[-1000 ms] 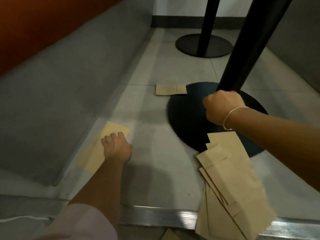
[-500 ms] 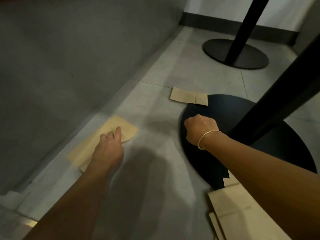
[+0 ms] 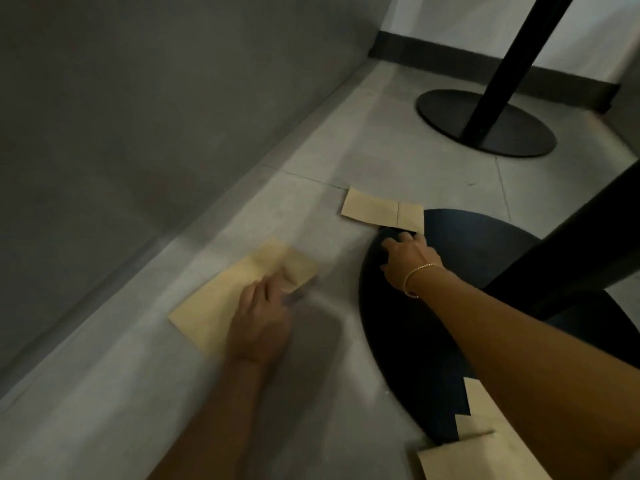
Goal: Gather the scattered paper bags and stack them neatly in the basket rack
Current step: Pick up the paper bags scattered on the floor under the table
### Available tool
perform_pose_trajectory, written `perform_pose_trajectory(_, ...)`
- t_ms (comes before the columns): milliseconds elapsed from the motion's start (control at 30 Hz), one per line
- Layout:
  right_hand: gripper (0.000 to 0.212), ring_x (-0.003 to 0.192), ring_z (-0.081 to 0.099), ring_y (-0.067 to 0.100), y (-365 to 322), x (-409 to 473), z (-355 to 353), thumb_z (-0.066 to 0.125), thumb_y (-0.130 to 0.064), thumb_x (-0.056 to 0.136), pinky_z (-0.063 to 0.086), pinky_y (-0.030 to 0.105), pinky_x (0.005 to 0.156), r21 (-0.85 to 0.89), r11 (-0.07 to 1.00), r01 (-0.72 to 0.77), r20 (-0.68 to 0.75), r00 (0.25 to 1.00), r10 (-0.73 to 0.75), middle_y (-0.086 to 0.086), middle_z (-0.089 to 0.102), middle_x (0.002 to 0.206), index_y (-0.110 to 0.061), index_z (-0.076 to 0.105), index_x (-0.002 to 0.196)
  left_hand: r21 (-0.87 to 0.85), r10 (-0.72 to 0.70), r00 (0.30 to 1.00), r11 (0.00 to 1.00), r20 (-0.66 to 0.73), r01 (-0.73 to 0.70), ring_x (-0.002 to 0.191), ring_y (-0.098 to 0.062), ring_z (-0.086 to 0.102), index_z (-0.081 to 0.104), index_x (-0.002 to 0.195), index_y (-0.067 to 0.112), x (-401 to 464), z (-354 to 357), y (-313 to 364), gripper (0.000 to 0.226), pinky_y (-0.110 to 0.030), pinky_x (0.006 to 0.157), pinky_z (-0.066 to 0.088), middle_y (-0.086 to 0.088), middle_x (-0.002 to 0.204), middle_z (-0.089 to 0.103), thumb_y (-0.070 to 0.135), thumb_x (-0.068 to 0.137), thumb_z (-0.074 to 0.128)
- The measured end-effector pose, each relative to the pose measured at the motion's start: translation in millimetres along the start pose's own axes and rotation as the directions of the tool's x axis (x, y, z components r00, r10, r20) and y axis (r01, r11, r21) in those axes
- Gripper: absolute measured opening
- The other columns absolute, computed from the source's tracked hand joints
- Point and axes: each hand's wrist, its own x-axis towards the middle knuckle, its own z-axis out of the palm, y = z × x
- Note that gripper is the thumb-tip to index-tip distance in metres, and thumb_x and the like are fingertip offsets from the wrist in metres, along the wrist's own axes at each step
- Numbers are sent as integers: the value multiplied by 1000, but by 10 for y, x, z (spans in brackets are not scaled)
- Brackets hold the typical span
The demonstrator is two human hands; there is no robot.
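A flat brown paper bag (image 3: 221, 299) lies on the grey floor beside the bench base. My left hand (image 3: 259, 323) is on its near right part, fingers on top and thumb at the edge, and the bag's right end bends upward; the hand is blurred. A second paper bag (image 3: 377, 209) lies farther off, its right end overlapping the black table foot (image 3: 415, 341). My right hand (image 3: 408, 258), with a bracelet on the wrist, rests on that foot with fingers stretched to just short of this bag. More paper bags (image 3: 485, 448) show below my right forearm.
A black table pole (image 3: 571, 258) rises from the round foot at the right. A second black foot and pole (image 3: 485, 123) stand farther back by the wall. A grey bench front (image 3: 138, 133) runs along the left side.
My right hand uncurled from a fist and moved forward to the far bag. My left hand slid further onto the near bag, whose right end now bends up.
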Motion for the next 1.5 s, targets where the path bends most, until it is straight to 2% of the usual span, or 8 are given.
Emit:
perform_pose_trajectory(200, 49, 130, 30, 36, 138, 400, -19, 45, -20, 95, 34, 47, 104, 58, 996, -69, -28, 997, 71, 15, 32, 142, -9, 30, 141, -120, -121, 992, 985, 37, 125, 82, -23, 41, 56, 105, -1, 23, 136, -17, 41, -32, 74, 37, -17, 88, 66, 11, 69, 39)
perform_pose_trajectory(433, 53, 132, 35, 35, 317, 664, -30, 47, -21, 96, 32, 45, 109, 174, 981, -80, 46, 996, 73, 16, 35, 145, -8, 28, 143, -110, -163, 986, 980, 16, 164, 84, -25, 43, 65, 100, -8, 18, 153, -17, 42, -33, 77, 38, -21, 87, 67, 9, 72, 38)
perform_pose_trajectory(567, 47, 123, 44, 34, 317, 667, -107, 49, -18, 95, 38, 40, 102, 82, 994, -70, 30, 997, 67, 17, 44, 137, -7, 37, 139, -90, -149, 989, 985, -18, 147, 84, -25, 42, 66, 96, -9, 29, 142, -6, 40, -33, 77, 37, -21, 86, 67, 9, 73, 38)
perform_pose_trajectory(733, 45, 85, 53, 24, 371, 708, -110, 58, -37, 85, 47, 30, 73, 130, 984, -126, 78, 990, 116, 10, 56, 99, -7, 60, 118, -92, -146, 989, 985, -7, 145, 84, -23, 42, 67, 93, -3, 33, 153, -18, 37, -31, 77, 36, -18, 87, 68, 10, 72, 39)
perform_pose_trajectory(900, 53, 109, 52, 30, 295, 415, -196, 69, -36, 80, 46, 36, 93, 146, 987, -72, 90, 994, 60, 14, 56, 119, -9, 54, 123, -132, -147, 989, 980, 7, 147, 80, -22, 42, 67, 90, 0, 17, 177, -48, 31, -32, 72, 36, -16, 83, 66, 12, 75, 42)
perform_pose_trajectory(1200, 76, 117, 50, 32, 296, -30, -138, 75, -28, 75, 45, 40, 96, 40, 999, -31, 112, 993, 26, 16, 50, 129, -14, 35, 139, -115, -169, 984, 978, 57, 174, 78, -22, 43, 66, 82, 4, 25, 159, -36, 30, -34, 69, 33, -14, 75, 66, 19, 78, 41)
perform_pose_trajectory(1367, 61, 111, 53, 27, 284, -283, 7, 69, -26, 81, 47, 34, 91, -25, 1000, 1, 121, 993, 2, 13, 54, 122, -9, 43, 133, 1, -92, 962, 995, 258, 95, 57, -26, 61, 64, 69, 9, 20, 40, 4, 28, -28, 46, 43, -9, 59, 60, 22, 72, 39)
perform_pose_trajectory(1500, 40, 105, 57, 28, 289, -498, 152, 59, -22, 88, 49, 33, 84, 55, 998, -4, 47, 999, 1, 14, 56, 118, -7, 50, 125, 34, 3, 929, 999, 371, -17, 42, -26, 57, 59, 57, 8, 95, -112, 17, 26, -20, 30, 33, -9, 48, 55, 22, 63, 37)
